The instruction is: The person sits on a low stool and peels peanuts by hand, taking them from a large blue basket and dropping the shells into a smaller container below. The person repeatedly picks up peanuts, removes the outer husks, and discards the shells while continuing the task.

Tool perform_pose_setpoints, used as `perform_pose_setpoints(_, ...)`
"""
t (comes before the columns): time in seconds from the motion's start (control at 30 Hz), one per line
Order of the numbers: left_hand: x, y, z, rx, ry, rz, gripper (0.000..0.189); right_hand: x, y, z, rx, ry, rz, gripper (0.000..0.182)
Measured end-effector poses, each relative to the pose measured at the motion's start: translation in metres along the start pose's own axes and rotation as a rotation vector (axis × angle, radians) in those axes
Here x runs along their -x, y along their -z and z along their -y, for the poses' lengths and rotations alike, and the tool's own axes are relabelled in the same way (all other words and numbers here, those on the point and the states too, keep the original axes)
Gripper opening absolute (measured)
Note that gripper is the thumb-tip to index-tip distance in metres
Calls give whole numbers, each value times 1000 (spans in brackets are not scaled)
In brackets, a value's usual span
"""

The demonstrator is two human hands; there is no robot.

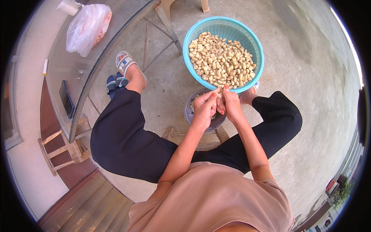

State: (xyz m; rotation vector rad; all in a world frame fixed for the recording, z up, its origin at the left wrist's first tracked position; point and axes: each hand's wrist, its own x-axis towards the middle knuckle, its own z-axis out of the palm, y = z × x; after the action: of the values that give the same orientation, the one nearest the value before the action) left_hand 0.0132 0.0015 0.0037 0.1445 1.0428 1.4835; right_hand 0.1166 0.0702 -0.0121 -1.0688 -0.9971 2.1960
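Observation:
My left hand (205, 108) and my right hand (232, 105) meet at the near rim of a turquoise plastic basket (259, 71). Between their fingertips they grip a small pale peanut (218, 94), partly hidden by the thumbs. Many unshelled peanuts (221, 62) cover the basket's bottom. Below my hands a grey-purple tub (188, 114) stands on the floor between my legs. Pale bits, which look like peanut shells (192, 106), lie inside it; my hands and wrists hide much of the tub.
To the left stands a glass-topped table (95, 65) on metal legs, bearing a plastic bag (87, 30), a white cup (68, 7) and a dark flat device (67, 99). Blue slippers (111, 84) lie near my left foot. A wooden stool (65, 150) stands beyond.

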Motion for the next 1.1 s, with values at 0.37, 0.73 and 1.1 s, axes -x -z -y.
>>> perform_pose_setpoints(0.37,-3,1,-6,46,49,38,33,10,-12,11,646,413,-198,28)
perform_pose_setpoints(0.73,-9,11,2,117,96,-94,32,11,-12,8,960,584,-242,20)
perform_pose_setpoints(1.1,-7,14,-10,106,-20,-207,42,12,5,-13,1448,441,-60,35)
